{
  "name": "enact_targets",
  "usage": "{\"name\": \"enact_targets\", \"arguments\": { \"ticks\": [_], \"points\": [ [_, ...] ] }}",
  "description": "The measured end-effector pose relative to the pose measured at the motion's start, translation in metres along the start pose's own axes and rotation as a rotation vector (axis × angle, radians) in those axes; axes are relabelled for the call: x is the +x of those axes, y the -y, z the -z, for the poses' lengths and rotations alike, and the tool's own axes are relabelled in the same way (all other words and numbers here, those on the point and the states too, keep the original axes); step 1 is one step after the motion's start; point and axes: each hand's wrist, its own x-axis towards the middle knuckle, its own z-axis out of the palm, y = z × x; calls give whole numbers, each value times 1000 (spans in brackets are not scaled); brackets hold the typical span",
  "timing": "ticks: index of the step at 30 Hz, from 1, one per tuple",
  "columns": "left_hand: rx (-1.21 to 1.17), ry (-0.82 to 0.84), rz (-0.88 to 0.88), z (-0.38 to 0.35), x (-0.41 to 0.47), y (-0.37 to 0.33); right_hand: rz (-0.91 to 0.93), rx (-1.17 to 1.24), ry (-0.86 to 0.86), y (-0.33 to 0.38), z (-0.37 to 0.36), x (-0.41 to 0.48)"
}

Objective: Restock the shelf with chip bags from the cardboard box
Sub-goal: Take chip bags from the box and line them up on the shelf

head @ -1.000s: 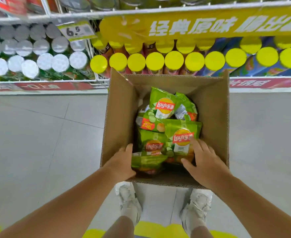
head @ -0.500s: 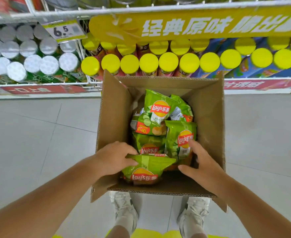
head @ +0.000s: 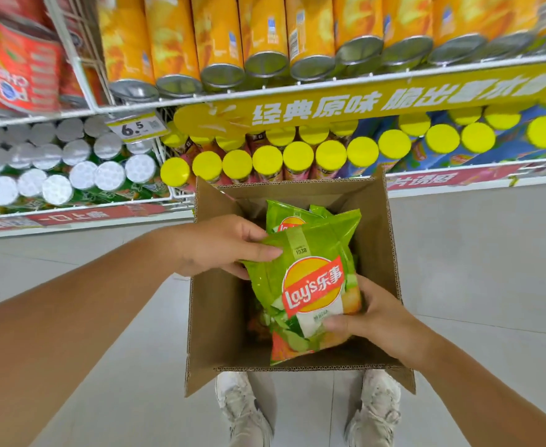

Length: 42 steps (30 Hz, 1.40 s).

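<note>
An open cardboard box (head: 220, 304) stands on the floor in front of the shelf. Above it I hold a green Lay's chip bag (head: 310, 285) with both hands. My left hand (head: 220, 246) grips the bag's upper left corner, thumb on top. My right hand (head: 381, 321) holds its lower right edge, thumb pressed on the front. A second green chip bag (head: 284, 216) shows behind the top of the lifted one, near my left hand. Other bags lower in the box are mostly hidden.
Wire shelves (head: 265, 95) hold yellow-lidded chip cans (head: 265, 162), silver-lidded cans (head: 81, 156) at left and orange tubes (head: 220, 37) above. A 6.5 price tag (head: 133, 128) hangs from the rail. My white shoes (head: 242, 411) stand just behind the box on grey tiles.
Both hands have lifted chip bags up out of the box, and the view has tilted upward, showing the upper shelf of orange tubes.
</note>
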Motion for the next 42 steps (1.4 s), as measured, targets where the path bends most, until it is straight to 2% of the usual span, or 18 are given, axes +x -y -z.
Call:
{"name": "enact_targets", "arguments": {
  "ticks": [2,5,9,14,18,22,26,30,32,38,42],
  "points": [
    [-114,-83,-30,3,0,1,23,95,-39,0,3,-2],
    [-294,-314,-52,3,3,10,37,215,-91,-3,10,-4],
    [-225,-498,10,-23,17,41,49,315,-167,-11,40,-9],
    [18,-401,134,-67,55,99,46,333,-280,-27,84,-14],
    [172,-346,197,-110,91,113,37,294,-300,-45,117,-11],
    [94,-358,228,-140,137,116,31,201,-299,-58,137,-3],
    [-11,-475,258,-151,179,121,39,214,-329,-68,150,7],
    [-216,-578,284,-154,202,123,24,208,-359,-85,161,14],
    [-233,-600,293,-154,211,127,22,214,-363,-93,167,16],
    [-295,-530,292,-159,232,124,16,202,-377,-109,186,22],
    [-259,-540,218,-147,222,126,5,208,-401,-118,189,27]
  ]
}}
